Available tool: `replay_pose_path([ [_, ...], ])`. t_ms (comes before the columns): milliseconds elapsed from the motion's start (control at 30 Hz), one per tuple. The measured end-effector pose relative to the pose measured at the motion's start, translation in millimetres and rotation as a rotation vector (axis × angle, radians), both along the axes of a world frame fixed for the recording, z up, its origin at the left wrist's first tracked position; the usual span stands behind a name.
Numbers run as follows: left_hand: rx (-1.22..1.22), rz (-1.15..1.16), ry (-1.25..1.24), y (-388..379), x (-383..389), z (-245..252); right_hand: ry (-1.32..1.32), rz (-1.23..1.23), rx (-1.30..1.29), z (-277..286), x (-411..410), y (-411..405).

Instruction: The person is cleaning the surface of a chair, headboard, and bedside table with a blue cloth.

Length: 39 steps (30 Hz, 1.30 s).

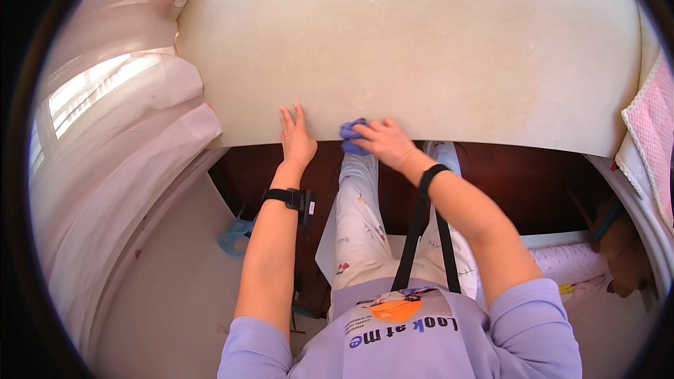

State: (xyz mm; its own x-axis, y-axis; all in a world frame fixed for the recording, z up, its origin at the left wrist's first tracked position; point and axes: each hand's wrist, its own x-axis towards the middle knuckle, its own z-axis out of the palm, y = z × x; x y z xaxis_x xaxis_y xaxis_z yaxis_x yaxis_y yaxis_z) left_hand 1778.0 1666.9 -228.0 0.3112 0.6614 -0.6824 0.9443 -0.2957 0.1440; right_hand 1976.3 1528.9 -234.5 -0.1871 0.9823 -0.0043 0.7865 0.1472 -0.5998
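Note:
A broad cream-coloured tabletop point(421, 47) spans the view before me. At its near edge, my right hand point(388, 143) holds a crumpled blue cloth point(354, 131), part of which hangs over the edge. The hand is slightly blurred. Left of the cloth, my left hand point(299, 139) rests on the same edge, fingers extended and apart, with nothing in it. Both wrists wear black straps, and a small dark device point(307, 205) sits on the left one.
Pale pink curtains point(121, 131) hang along the left side, against the tabletop. A pink textured blanket point(653, 137) drapes at the right. Below are my legs, a light-blue plastic object point(234, 237) on the left and a brown object point(626, 258) at lower right.

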Motion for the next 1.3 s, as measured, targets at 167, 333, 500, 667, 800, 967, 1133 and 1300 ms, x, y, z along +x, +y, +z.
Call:
replay_pose_path([
  [167, 0.068, 0.065, -0.006, -7.6, -0.7, 0.8, -0.137, -0.154, -0.081, 23.1, 85.8, -69.1],
  [333, 0.09, 0.064, -0.107, -9.6, 2.1, -0.8, -0.167, -0.196, -0.116, 22.1, 62.1, -53.2],
  [500, -0.035, 0.256, -0.388, 18.0, -39.4, 12.3, 0.065, -0.21, 0.018, -4.0, -71.3, 49.5],
  [667, 0.159, 0.367, -0.41, 53.5, -109.7, 4.9, 0.007, -0.168, 0.043, -15.7, -153.0, 111.1],
  [800, 0.104, 0.297, -0.227, 48.2, -126.4, 0.2, 0.113, -0.148, 0.063, -10.1, -101.4, 64.8],
  [967, 0.043, 0.2, -0.013, 27.6, -98.9, -4.7, -0.298, -0.766, -0.318, 28.0, 24.9, -46.4],
  [1133, 0.222, 0.247, -0.031, 13.0, -97.0, -28.6, -0.165, -0.771, -0.33, 12.6, 1.2, -12.9],
  [1300, 0.2, 0.243, 0.008, 13.6, -94.5, -26.0, 0.019, -0.569, -0.085, -3.7, -99.6, 67.4],
])
